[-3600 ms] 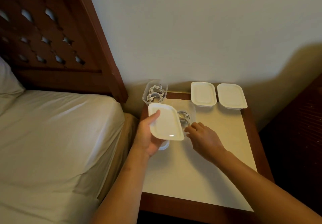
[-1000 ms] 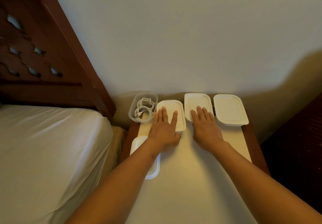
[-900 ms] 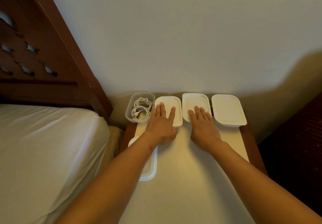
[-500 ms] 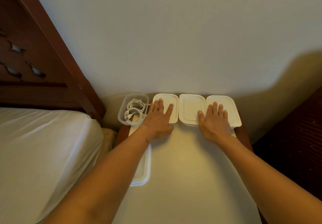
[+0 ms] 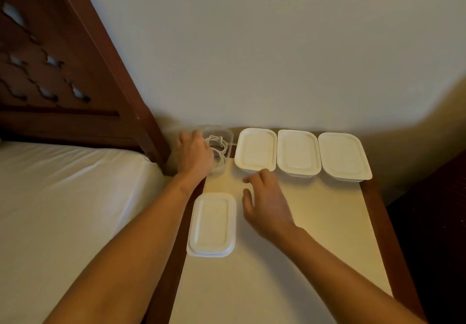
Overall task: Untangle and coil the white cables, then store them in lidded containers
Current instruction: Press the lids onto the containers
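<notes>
White cables [image 5: 218,142] lie coiled inside a clear container [image 5: 230,140] that stands, lidless, at the back left corner of the worktop [image 5: 327,223], just beside the dark wooden headboard [image 5: 75,71]. The left hand [image 5: 194,156] covers the container's left half, its grip curled over the far rim and grasping the container (blur softens the fingertips). To the right, three lidded containers [image 5: 298,153] stand in a row along the wall [image 5: 277,46], side by side and touching or nearly so. A loose lid [image 5: 211,225] lies flat nearer the person, at the worktop's left edge, partly over its brown wooden border. The right hand [image 5: 267,205] hovers just to the right of that lid, its grip released, fingers loosely curled and holding nothing. A bed [image 5: 63,210] with a white sheet fills the left side.
</notes>
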